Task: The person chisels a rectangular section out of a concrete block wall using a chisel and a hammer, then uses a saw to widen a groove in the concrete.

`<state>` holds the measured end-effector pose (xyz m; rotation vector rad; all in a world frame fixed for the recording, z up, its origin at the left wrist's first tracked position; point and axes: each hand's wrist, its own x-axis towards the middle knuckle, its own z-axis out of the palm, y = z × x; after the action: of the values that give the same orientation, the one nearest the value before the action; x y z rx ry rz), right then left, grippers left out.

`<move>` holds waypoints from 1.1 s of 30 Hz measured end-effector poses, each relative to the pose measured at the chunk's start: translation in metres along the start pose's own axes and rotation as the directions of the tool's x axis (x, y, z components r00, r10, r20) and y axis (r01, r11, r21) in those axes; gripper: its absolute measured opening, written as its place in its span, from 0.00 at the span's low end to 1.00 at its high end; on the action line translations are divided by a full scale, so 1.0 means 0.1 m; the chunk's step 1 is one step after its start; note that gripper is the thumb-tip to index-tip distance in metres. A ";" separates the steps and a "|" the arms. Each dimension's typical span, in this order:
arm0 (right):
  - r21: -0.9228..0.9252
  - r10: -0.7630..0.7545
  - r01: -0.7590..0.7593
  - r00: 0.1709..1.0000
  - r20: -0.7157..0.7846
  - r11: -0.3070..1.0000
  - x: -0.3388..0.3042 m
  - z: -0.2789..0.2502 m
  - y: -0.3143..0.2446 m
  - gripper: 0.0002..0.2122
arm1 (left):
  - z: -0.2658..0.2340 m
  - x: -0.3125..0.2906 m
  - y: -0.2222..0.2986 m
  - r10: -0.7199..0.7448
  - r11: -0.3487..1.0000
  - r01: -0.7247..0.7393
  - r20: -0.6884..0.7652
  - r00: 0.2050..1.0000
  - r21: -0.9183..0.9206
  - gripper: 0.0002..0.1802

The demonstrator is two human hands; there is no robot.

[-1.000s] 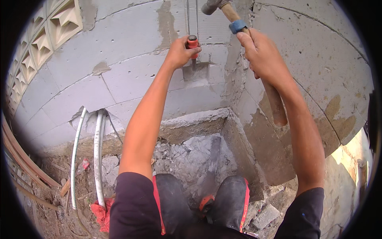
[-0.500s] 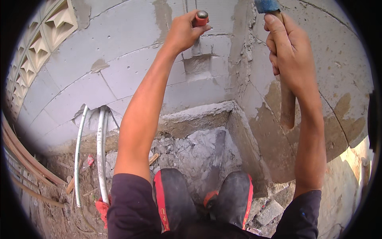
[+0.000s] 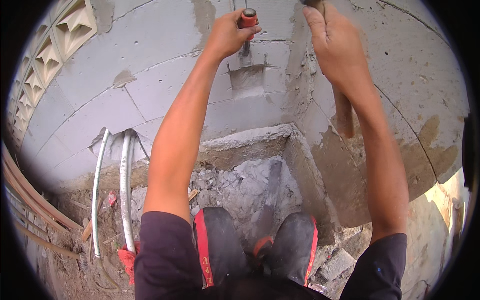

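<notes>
My left hand point(image 3: 227, 36) is wrapped round the red handle of a chisel point(image 3: 248, 19), whose round metal cap faces up. The chisel's blade points down at the grey block wall, just above a square recess point(image 3: 246, 80) cut into it. Raised to the right, my right hand point(image 3: 341, 50) grips a hammer by its wooden handle point(image 3: 343, 117). The hammer's head is mostly cut off by the top edge of the view, level with the chisel's cap and apart from it.
White pipes point(image 3: 126, 190) come out of a broken hole in the wall at left. Rubble point(image 3: 245, 185) lies below the wall, with a long dusty grey tool point(image 3: 271, 187) on it. A second wall point(image 3: 395, 100) meets the first at right. Patterned blocks point(image 3: 50, 55) stand far left.
My right hand has swung the hammer left and up, closer to the chisel. My left hand, still holding the chisel, has shifted only slightly to the left.
</notes>
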<state>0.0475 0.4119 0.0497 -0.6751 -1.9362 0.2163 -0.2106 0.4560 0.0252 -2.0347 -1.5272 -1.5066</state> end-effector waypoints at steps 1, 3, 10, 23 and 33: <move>-0.092 0.088 -0.074 0.983 0.158 0.993 0.06 0.01 0.02 0.21 | 0.02 -0.01 0.02 0.000 1.000 0.000 -0.012 1.000 0.021 0.12; -0.158 0.069 -0.035 0.974 0.214 0.987 0.12 -0.04 0.03 0.21 | -0.05 0.02 -0.09 -0.043 0.998 0.043 -0.001 0.999 -0.051 0.12; -0.066 0.054 -0.044 0.984 0.168 0.997 0.21 0.08 0.16 0.22 | -0.03 0.04 -0.03 -0.022 0.998 0.023 0.013 1.000 -0.060 0.15; 0.025 0.070 -0.075 0.985 0.159 0.997 0.36 0.02 0.03 0.17 | -0.18 0.22 -0.41 -0.001 0.999 0.000 -0.022 1.000 -0.039 0.19; -0.009 0.066 -0.066 0.982 0.177 0.998 0.40 0.09 0.10 0.17 | -0.13 0.18 -0.28 -0.108 0.992 0.109 0.025 0.994 -0.068 0.18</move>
<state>0.0304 0.4432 0.0717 -0.7438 -2.0855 0.3246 -0.2415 0.4717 0.0347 -2.0419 -1.6403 -1.6034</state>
